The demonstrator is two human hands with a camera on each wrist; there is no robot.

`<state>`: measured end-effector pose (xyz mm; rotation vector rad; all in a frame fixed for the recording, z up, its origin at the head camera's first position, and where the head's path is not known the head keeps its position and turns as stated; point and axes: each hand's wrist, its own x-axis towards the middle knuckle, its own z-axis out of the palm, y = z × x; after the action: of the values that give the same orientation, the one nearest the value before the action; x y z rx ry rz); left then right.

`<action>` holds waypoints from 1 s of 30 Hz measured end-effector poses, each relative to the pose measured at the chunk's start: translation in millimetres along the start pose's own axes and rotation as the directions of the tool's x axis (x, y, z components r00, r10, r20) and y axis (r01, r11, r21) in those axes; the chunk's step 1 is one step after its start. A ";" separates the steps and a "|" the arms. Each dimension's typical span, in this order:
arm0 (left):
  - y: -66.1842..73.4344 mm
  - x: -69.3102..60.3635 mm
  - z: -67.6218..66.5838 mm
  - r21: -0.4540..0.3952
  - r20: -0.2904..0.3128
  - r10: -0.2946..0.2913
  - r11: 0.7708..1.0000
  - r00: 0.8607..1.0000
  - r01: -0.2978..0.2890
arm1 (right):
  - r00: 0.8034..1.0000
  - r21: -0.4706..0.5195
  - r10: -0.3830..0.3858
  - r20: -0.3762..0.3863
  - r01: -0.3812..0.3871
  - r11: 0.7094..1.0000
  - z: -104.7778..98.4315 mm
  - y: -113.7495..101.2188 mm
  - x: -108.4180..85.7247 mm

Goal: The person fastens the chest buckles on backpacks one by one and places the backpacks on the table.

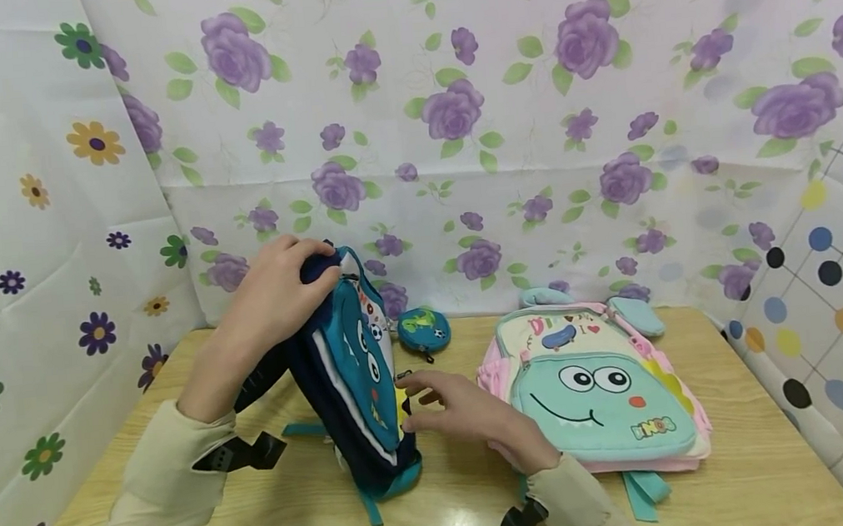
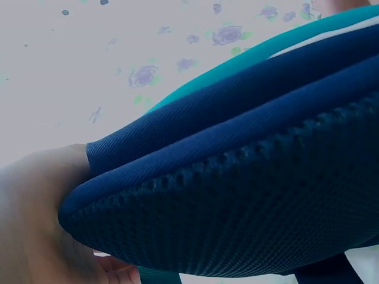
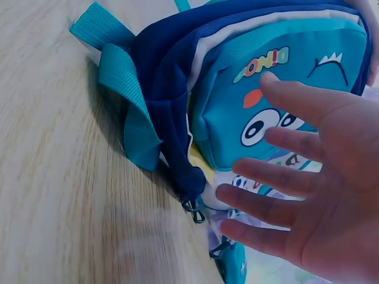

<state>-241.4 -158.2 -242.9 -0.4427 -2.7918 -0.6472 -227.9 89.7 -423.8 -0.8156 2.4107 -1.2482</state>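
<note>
A navy and teal backpack (image 1: 361,360) with a cartoon dino face stands tilted on the table, its front turned toward the right. My left hand (image 1: 276,288) grips it by the top, thumb on the near side and fingers over the far side. In the left wrist view that hand (image 2: 35,219) holds the end of the dark padded back (image 2: 225,219). Beside the front of the backpack is my right hand (image 1: 460,406). Its fingers (image 3: 266,207) are spread and hold nothing in the right wrist view, with the teal front pocket (image 3: 225,112) behind them.
A pink and mint dino backpack (image 1: 603,406) lies face up on the right of the wooden table (image 1: 277,509). Near the back edge is a small round teal pouch (image 1: 424,329). Teal straps (image 3: 127,100) trail from the blue backpack. Patterned cloth (image 1: 410,130) encloses the table.
</note>
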 end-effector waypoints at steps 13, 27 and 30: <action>15.3 11.9 4.5 -0.064 0.025 0.053 0.997 0.998 -0.051 | 0.986 0.008 -0.148 -0.077 0.149 0.989 -24.8 -11.3 -19.7; 32.8 18.0 13.4 -0.134 0.063 0.086 0.988 0.994 -0.077 | 0.920 -0.020 -0.205 -0.334 0.210 0.977 -55.0 -28.3 -40.0; 38.6 18.8 16.4 -0.144 0.058 0.093 0.986 0.994 -0.084 | 0.894 -0.020 -0.242 -0.378 0.253 0.967 -59.1 -29.2 -43.7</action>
<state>-248.3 -113.1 -236.7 -0.6227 -2.7780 -0.8276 -213.1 141.0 -365.5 -0.9746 2.6356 -1.6716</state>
